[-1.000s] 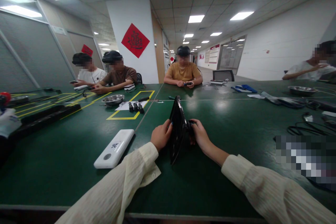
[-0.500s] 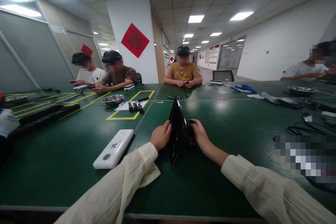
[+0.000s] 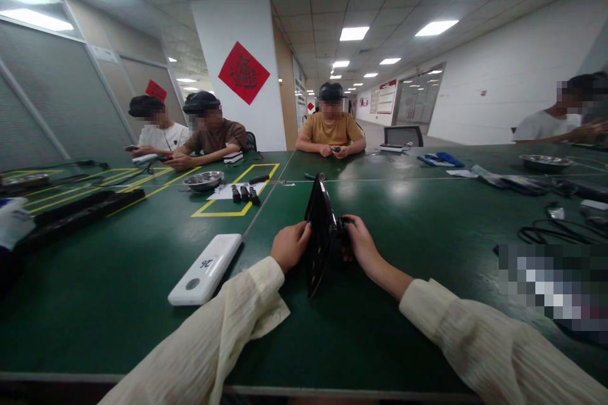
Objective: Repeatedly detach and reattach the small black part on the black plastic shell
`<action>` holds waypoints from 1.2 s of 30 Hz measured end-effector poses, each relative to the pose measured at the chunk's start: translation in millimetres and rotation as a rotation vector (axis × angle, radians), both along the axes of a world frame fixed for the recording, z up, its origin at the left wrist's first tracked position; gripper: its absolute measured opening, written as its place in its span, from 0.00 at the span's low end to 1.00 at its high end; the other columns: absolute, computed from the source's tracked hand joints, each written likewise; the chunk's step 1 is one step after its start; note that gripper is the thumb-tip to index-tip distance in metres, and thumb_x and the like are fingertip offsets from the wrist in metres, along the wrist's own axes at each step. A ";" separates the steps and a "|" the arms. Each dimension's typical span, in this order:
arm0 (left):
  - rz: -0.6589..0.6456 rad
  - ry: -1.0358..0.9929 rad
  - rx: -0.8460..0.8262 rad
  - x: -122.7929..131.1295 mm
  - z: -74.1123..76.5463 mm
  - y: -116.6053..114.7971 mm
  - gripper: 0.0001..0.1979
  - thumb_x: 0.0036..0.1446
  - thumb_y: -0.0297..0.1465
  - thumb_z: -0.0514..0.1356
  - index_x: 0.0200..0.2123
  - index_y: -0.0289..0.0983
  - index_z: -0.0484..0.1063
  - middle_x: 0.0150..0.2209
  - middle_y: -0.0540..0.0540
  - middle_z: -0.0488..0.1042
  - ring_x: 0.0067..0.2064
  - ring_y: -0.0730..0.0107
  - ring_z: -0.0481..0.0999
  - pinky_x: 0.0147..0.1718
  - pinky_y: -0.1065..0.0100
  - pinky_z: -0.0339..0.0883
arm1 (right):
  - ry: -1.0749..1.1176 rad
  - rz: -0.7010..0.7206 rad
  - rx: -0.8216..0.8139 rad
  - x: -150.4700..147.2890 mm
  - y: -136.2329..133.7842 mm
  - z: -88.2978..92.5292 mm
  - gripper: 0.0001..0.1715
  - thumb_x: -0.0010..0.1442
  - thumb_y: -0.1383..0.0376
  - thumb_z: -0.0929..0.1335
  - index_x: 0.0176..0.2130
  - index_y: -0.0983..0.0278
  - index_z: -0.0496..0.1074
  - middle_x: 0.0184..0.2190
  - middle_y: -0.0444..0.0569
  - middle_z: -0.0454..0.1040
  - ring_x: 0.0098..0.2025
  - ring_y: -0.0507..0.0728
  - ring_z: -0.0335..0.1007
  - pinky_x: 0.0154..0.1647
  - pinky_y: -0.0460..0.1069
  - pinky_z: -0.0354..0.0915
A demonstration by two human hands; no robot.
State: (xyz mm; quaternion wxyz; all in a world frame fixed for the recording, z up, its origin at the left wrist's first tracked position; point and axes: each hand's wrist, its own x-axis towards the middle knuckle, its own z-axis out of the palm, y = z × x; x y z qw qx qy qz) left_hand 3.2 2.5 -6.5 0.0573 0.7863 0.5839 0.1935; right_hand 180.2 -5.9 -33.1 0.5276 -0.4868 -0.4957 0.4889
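Both arms are pointing forward and leaning in toward the middle, and they are wearing long cream sleeves. On the left arm [image 3: 204, 335], the cuff is sitting close to the wrist, and a loose flap is hanging down. The left hand [image 3: 289, 245] is gripping, with its thumb pointing forward and most of its fingers hiding from sight. On the right arm [image 3: 494, 335], the sleeve is stopping farther back, so more bare wrist [image 3: 392, 278] is showing. The right hand [image 3: 365, 245] is gripping too, with its fingers curling inward. The two hands are facing each other, near but apart.
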 end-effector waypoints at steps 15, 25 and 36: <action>0.019 0.002 0.013 0.7 -0.7 0.3 0.16 0.65 0.37 0.40 0.35 0.40 0.63 0.31 0.47 0.74 0.34 0.66 0.74 0.31 0.71 0.57 | 0.020 0.020 0.017 1.1 0.6 -1.7 0.21 0.58 0.59 0.57 0.50 0.62 0.57 0.12 0.36 0.63 0.12 0.52 0.60 0.11 0.43 0.53; 0.041 -0.008 -0.016 -1.7 -6.5 3.0 0.16 0.64 0.36 0.41 0.45 0.38 0.64 0.39 0.43 0.75 0.43 0.62 0.74 0.38 0.68 0.61 | -0.003 0.014 0.009 1.0 0.1 -0.5 0.22 0.58 0.59 0.57 0.51 0.62 0.57 0.13 0.37 0.63 0.12 0.52 0.60 0.11 0.43 0.53; 0.005 -0.051 -0.018 0.8 0.0 0.8 0.20 0.64 0.37 0.41 0.32 0.38 0.69 0.31 0.46 0.74 0.34 0.66 0.73 0.31 0.71 0.58 | 0.010 0.013 0.018 0.7 0.1 -1.5 0.21 0.59 0.60 0.57 0.51 0.62 0.57 0.12 0.36 0.62 0.11 0.52 0.60 0.10 0.43 0.52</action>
